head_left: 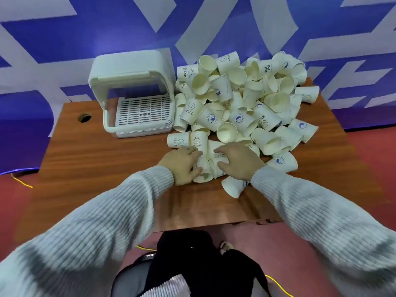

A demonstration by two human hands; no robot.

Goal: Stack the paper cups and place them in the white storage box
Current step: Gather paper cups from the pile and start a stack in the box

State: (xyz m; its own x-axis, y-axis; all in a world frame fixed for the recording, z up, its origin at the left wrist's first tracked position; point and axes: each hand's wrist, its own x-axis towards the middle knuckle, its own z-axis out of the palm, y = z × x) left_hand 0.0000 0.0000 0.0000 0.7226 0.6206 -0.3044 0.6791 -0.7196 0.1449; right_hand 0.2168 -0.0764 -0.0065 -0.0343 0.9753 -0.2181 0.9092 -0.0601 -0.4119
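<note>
Our left hand (184, 162) and right hand (237, 160) curl round paper cups (235, 103) heaped on the bench (102, 155), hiding them partly, beside the open white storage box (132, 91) showing only its slatted tray.

A wooden table (102, 166) with a reddish-brown grain top stands against a backdrop wall (90, 31) printed in blue with broad pale grey-white bands and shapes. A round cable hole (84, 118) is cut through the tabletop near its far left corner. The floor (368, 159) is dull red, and thin yellow cables (22, 182) lie on it to the left of and below the table.
</note>
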